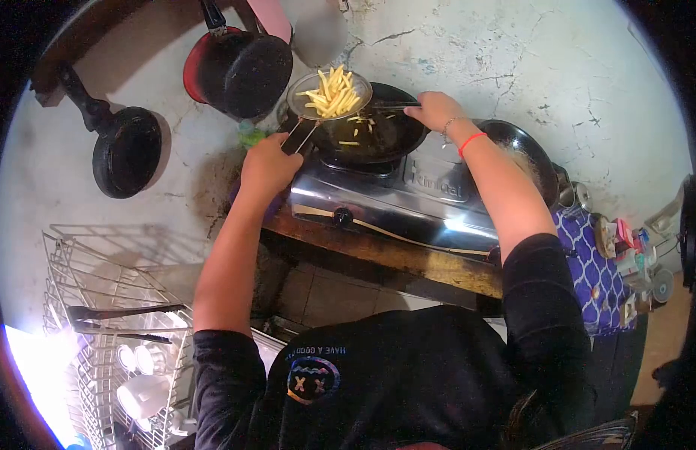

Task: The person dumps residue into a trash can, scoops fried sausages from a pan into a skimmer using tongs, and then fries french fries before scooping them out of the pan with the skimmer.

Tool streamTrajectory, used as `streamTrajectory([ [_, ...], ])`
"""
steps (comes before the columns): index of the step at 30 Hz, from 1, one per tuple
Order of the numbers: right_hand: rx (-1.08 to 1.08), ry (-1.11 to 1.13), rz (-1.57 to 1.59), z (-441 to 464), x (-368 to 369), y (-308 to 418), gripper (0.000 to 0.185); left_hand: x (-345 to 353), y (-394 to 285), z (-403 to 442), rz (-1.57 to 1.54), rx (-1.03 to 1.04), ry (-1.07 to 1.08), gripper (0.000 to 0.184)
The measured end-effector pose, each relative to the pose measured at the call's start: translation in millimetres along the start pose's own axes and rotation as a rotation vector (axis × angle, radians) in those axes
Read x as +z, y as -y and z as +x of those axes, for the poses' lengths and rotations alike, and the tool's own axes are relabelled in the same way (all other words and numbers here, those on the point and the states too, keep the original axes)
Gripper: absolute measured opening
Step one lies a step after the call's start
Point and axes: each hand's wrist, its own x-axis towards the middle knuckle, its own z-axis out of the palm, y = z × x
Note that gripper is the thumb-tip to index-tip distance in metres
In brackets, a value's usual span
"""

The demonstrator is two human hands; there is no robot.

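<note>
My left hand point(268, 166) is closed around the handle of a mesh strainer point(297, 93), which is raised over the left part of a dark wok point(408, 139). A heap of pale yellow French fries point(334, 95) lies in the strainer. Several more fries point(349, 143) are in the oil in the wok. My right hand point(436, 112) grips a thin metal utensil point(396, 103) at the wok's right rim. Its far end reaches left toward the strainer, and its exact kind cannot be made out. The wok sits on the left burner of a steel gas stove point(393, 204).
A second dark pan point(524, 142) rests on the stove's right side. A black frying pan point(128, 154) and a red-and-black pot point(250, 75) hang on the wall. A wire dish rack point(123, 277) stands at lower left. Jars and a patterned purple cloth point(588, 262) are at right.
</note>
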Motion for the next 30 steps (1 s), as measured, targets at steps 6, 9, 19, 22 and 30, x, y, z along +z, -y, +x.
streamTrajectory([
  [6,-0.141,-0.031,-0.182,0.1,-0.7,8.8,0.036,-3.7,0.7,-1.2,0.01,-0.007,-0.02,0.042],
  [9,-0.137,-0.06,-0.233,2.5,1.9,8.1,0.034,-5.2,0.6,1.2,-0.028,-0.013,0.002,0.043],
  [19,-0.214,-0.104,-0.274,9.3,16.9,-5.2,0.036,-8.3,-1.1,-1.8,0.007,0.004,-0.022,0.044],
  [22,-0.169,-0.081,-0.259,2.9,9.8,-5.3,0.036,-8.3,-0.7,-1.3,0.025,-0.002,-0.016,0.044],
  [30,0.079,0.007,0.062,-12.6,-15.1,-26.5,0.041,7.1,12.3,-1.4,-0.017,-0.024,0.018,0.044],
])
